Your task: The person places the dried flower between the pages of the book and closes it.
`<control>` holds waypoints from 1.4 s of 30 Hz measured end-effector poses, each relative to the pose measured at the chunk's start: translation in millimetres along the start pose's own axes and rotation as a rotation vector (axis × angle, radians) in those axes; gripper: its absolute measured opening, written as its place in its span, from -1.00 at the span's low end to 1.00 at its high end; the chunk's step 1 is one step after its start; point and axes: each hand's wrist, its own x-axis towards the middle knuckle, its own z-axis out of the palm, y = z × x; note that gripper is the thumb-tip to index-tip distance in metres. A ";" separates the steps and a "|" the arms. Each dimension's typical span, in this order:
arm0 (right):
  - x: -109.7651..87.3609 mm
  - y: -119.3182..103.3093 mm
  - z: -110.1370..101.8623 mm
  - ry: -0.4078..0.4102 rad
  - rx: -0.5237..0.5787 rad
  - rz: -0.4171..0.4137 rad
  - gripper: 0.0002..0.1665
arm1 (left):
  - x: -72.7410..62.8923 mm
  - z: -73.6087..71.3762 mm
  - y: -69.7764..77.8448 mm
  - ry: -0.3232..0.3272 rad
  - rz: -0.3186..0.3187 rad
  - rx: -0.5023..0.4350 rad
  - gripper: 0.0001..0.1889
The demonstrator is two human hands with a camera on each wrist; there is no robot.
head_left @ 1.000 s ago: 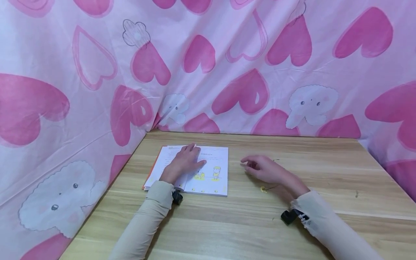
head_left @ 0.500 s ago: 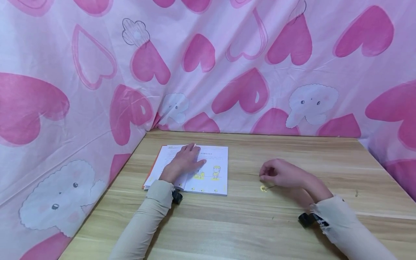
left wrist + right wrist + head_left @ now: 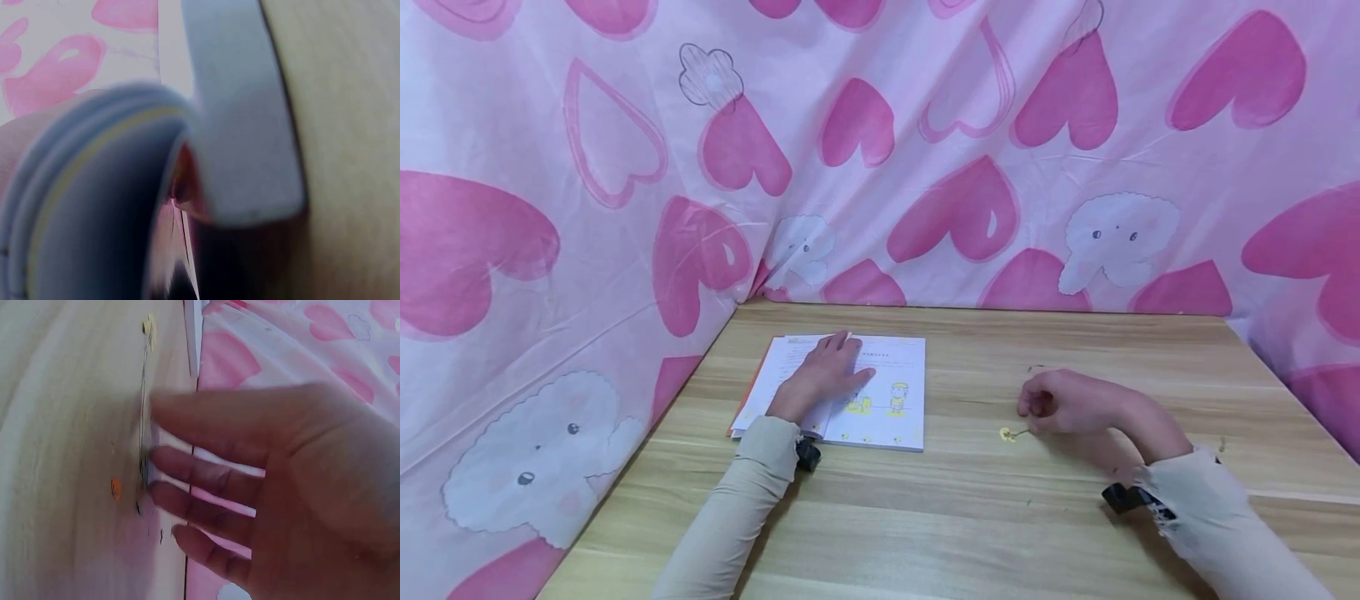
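Note:
My left hand (image 3: 823, 375) rests flat, fingers spread, on the open book (image 3: 904, 360), which shows printed text and yellow cartoon figures. The left wrist view gives only a close look at the book's page block (image 3: 247, 137) and its curved pages. To the right of the book, a small dried yellow flower (image 3: 1007, 434) with a thin dark stem lies on the table. My right hand (image 3: 1078, 402) hovers by that stem, fingers bent downward. Seen from the right wrist, the fingertips are near the stem (image 3: 142, 403), with gaps between the fingers; nothing appears held.
Tiny dark bits and an orange fragment (image 3: 116, 489) lie on the wooden table (image 3: 940, 525) near the right hand. Pink heart-patterned cloth (image 3: 955, 208) hangs behind the table and along its sides.
My right hand has moved right, away from the book's edge, and now sits beside the flower's stem with its fingers more bent. The left hand and book stay put.

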 end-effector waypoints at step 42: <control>18.7 -12.8 23.0 0.205 -0.199 0.015 -0.76 | 2.8 1.9 -3.2 -0.011 0.025 -0.002 -0.19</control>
